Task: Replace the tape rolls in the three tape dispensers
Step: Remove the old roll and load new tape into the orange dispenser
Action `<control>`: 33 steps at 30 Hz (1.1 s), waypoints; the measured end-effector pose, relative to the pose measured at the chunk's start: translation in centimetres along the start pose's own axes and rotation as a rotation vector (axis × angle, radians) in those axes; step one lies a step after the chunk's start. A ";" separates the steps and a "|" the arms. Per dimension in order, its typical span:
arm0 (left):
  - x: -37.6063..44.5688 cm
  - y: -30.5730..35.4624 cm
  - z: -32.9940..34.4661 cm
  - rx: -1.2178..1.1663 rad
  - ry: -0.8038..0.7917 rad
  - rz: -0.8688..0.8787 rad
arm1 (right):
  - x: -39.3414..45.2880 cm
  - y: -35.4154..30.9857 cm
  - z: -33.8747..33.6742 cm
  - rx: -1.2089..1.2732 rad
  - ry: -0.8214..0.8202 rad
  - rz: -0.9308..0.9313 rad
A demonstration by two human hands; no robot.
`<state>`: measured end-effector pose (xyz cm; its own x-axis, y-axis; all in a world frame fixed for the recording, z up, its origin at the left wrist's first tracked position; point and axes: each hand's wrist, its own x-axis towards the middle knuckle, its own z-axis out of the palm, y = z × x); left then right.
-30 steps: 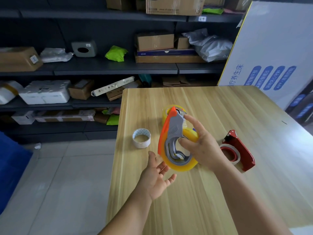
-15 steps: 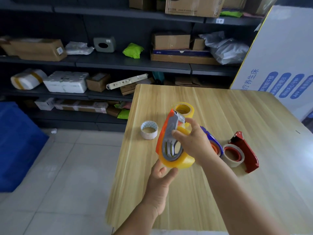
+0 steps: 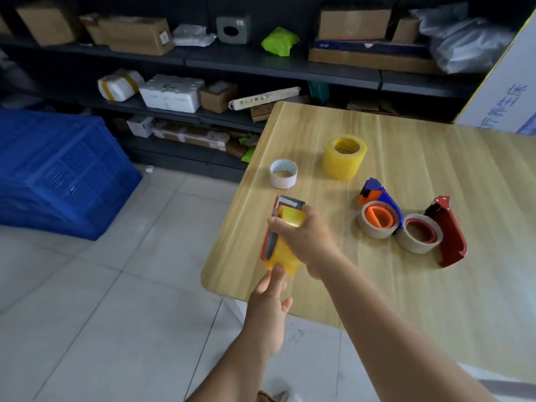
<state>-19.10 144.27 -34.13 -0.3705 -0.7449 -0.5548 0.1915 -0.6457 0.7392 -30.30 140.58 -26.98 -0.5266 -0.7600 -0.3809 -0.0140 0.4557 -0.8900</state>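
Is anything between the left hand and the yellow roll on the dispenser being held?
Nothing visible. The left hand already reaches the yellow roll with its fingertips, while the right hand grips the orange dispenser.

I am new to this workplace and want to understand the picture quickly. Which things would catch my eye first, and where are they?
First, the orange dispenser with its yellow tape, held by the right hand over the near left table edge while the left hand touches the roll from below. Next, the blue dispenser and the red dispenser lying side by side to the right. Behind stand a yellow roll and a white roll.
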 end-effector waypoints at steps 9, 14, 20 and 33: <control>-0.5 -1.0 -4.6 -0.047 0.066 -0.150 | -1.2 2.7 3.3 0.108 -0.129 0.164; -0.2 -1.2 -6.9 -0.024 0.019 -0.195 | -1.5 3.6 5.0 0.225 -0.148 0.206; 0.7 -0.3 -8.1 0.010 -0.003 -0.237 | -1.5 3.8 6.5 0.314 -0.090 0.228; 2.6 0.4 -8.4 0.057 -0.018 -0.320 | 0.7 4.5 7.8 0.279 -0.062 0.236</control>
<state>-12.31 140.68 -38.48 -0.4197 -0.5024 -0.7560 0.0115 -0.8357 0.5490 -24.14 138.46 -33.20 -0.4356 -0.6795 -0.5904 0.3381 0.4844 -0.8069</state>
